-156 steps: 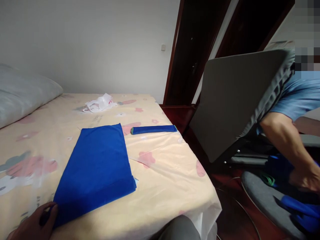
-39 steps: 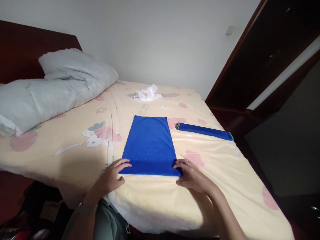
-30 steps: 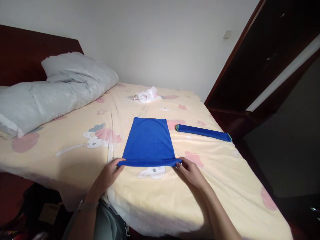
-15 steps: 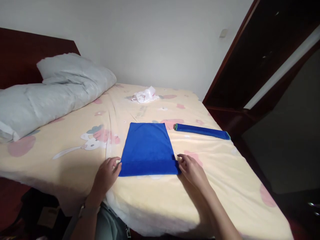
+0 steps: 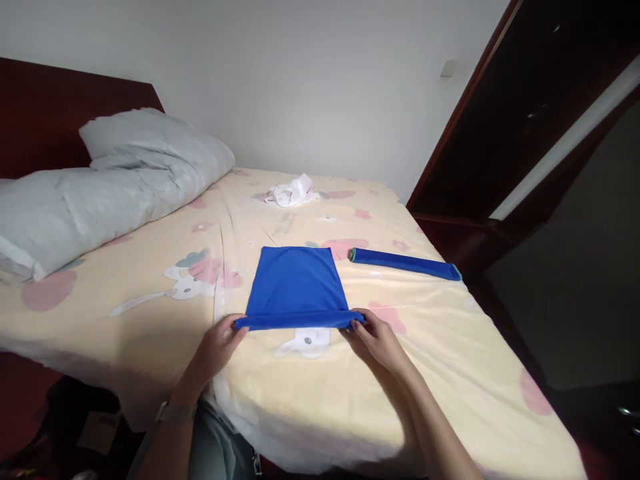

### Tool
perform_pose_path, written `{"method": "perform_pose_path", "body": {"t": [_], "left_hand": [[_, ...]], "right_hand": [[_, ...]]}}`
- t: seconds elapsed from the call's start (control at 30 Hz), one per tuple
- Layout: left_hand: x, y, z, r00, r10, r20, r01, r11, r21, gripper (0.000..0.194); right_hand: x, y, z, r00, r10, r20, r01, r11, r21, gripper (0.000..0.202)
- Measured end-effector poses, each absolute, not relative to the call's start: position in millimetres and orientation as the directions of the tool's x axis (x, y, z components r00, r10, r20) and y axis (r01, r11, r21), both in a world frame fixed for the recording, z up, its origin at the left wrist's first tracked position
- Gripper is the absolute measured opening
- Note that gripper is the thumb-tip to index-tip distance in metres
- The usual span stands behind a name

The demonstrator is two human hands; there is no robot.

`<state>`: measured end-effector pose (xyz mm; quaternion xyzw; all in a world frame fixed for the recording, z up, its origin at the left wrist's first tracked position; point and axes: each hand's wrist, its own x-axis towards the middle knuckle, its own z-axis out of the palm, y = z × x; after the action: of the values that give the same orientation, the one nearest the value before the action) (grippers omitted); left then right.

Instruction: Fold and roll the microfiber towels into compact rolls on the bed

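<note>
A blue cloth point(image 5: 297, 280) lies on the bed, its far part flat and its near edge folded over into a narrow band. My left hand point(image 5: 223, 341) pinches the left end of that band between thumb and fingers. At the band's right end, my right hand point(image 5: 375, 337) grips the fabric the same way. A second blue cloth point(image 5: 405, 263), rolled into a tube with green edging at its ends, rests beyond my right hand and touches neither hand.
The bed sheet point(image 5: 310, 400) is cream with pink and rabbit prints. A crumpled white plastic bag point(image 5: 293, 191) sits near the wall. A grey quilt point(image 5: 120, 180) is heaped at the left, by the dark red headboard point(image 5: 65, 107). Dark furniture point(image 5: 480, 133) stands at the right.
The near edge of the flat cloth has been lifted and turned away from me, so the band is narrower and the cloth shorter. Both hands have closed on the band's ends.
</note>
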<state>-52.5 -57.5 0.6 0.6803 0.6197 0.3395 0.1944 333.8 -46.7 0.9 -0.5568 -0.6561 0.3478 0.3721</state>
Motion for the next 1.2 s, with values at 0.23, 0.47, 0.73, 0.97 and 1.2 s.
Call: {"method": "perform_pose_path", "body": {"t": [0.23, 0.47, 0.73, 0.97, 1.2], "left_hand": [[-52, -64, 3, 0.004, 1.0, 0.009, 0.728, -0.009, 0.685, 0.03], [-48, -65, 7, -0.053, 0.974, 0.221, 0.886, -0.056, 0.46, 0.025], [-50, -72, 8, 0.392, 0.887, 0.245, 0.725, -0.462, 0.511, 0.052], [-50, -64, 8, 0.07, 0.992, 0.107, 0.725, -0.125, 0.677, 0.03], [-51, -61, -3, -0.118, 0.989, 0.085, 0.769, 0.037, 0.639, 0.035]], "right_hand": [[341, -52, 8, -0.132, 0.991, -0.032, 0.579, 0.051, -0.814, 0.042], [348, -59, 21, -0.198, 0.977, 0.079, 0.702, 0.198, -0.685, 0.028], [350, -60, 20, -0.408, 0.9, 0.152, 0.627, 0.397, -0.67, 0.033], [338, -45, -2, -0.152, 0.983, 0.107, 0.444, 0.165, -0.881, 0.034], [343, -42, -5, -0.031, 0.999, -0.01, 0.553, 0.008, -0.833, 0.042]]}}
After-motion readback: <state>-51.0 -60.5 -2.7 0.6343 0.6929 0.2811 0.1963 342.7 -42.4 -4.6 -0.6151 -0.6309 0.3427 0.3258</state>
